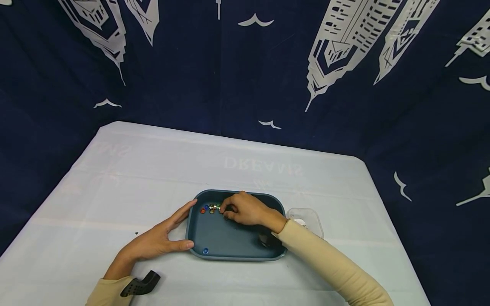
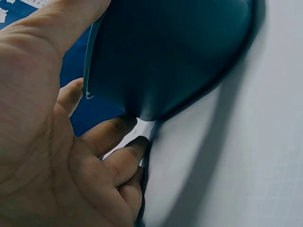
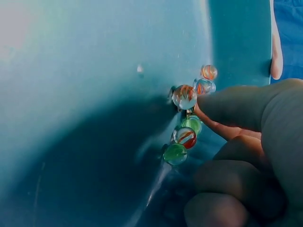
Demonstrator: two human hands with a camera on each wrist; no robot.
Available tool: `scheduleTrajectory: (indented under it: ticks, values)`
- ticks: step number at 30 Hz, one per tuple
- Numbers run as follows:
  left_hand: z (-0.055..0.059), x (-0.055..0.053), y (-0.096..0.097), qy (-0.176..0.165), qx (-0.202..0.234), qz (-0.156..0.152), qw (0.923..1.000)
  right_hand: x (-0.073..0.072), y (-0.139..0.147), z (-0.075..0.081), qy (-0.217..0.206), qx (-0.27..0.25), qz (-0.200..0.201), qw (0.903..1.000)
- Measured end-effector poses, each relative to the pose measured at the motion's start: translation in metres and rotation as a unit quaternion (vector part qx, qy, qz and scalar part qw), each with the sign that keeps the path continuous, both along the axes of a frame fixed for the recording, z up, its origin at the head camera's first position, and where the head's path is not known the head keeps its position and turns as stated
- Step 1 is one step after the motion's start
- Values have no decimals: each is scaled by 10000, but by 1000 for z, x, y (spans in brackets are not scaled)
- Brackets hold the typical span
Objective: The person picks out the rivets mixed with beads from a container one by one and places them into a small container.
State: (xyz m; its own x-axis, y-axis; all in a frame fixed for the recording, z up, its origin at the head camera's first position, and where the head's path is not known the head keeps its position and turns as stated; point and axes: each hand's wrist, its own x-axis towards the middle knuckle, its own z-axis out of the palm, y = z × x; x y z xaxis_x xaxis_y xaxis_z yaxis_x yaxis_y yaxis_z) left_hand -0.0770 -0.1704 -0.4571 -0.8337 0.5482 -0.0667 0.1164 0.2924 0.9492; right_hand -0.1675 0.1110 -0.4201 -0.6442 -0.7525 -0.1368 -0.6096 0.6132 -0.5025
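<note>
One tray (image 1: pixel 233 240) lay on the table (image 1: pixel 153 182), long axis left to right. The left hand (image 1: pixel 157 240), widely spread, touched its left end; the right hand (image 1: pixel 246 209) pinched one orange-streaked marble (image 3: pixel 184 97) beside at least five others (image 3: pixel 175 154). One blue marble (image 1: pixel 205 251) sat near-left.

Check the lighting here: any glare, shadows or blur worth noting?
Head: fairly even light, little detail on the small marbles; left wrist: a soft shadow band on the white cloth beside the tray; right wrist: pale glare upper left, dark shadow across the tray floor.
</note>
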Motion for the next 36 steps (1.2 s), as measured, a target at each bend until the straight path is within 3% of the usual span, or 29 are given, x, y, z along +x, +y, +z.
scheduleTrajectory:
  ticks: [36]
  values:
    - [0, 0, 0, 101, -68, 53, 9999, 0, 2, -3, -159, 14, 151, 9998]
